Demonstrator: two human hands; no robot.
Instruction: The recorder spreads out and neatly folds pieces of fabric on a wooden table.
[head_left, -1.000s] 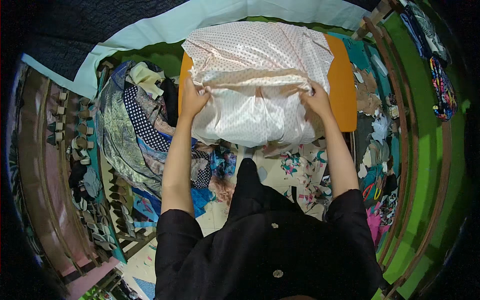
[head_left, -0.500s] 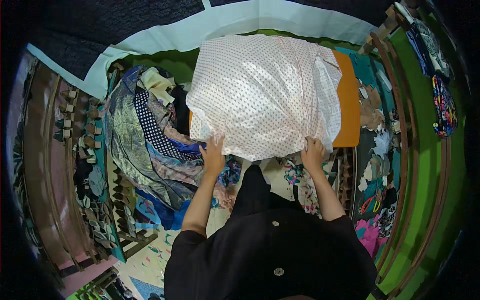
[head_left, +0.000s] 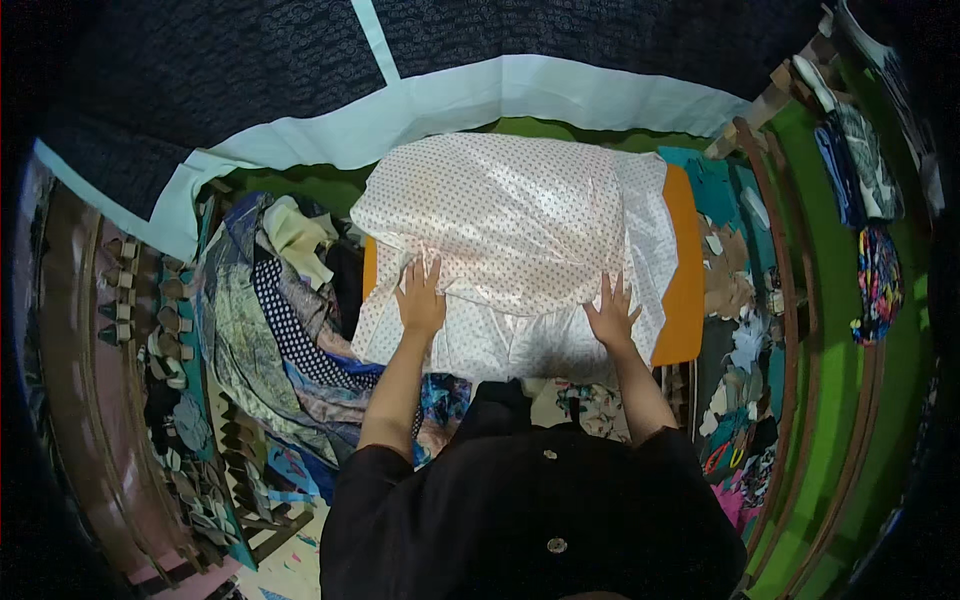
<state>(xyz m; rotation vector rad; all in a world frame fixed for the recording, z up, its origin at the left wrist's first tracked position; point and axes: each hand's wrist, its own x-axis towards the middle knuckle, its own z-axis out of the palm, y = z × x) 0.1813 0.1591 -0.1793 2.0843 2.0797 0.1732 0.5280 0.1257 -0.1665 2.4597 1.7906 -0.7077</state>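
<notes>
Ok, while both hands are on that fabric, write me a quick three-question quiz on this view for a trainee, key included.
1. What do the left hand and right hand rest on?
A) the black shirt
B) the pale dotted fabric
C) the floor

2. True or false: the right hand's fingers are spread apart.

3. Fill in: the dark polka-dot cloth lies to the person's ____ of the orange tabletop.

Key: 1. B; 2. True; 3. left
</notes>
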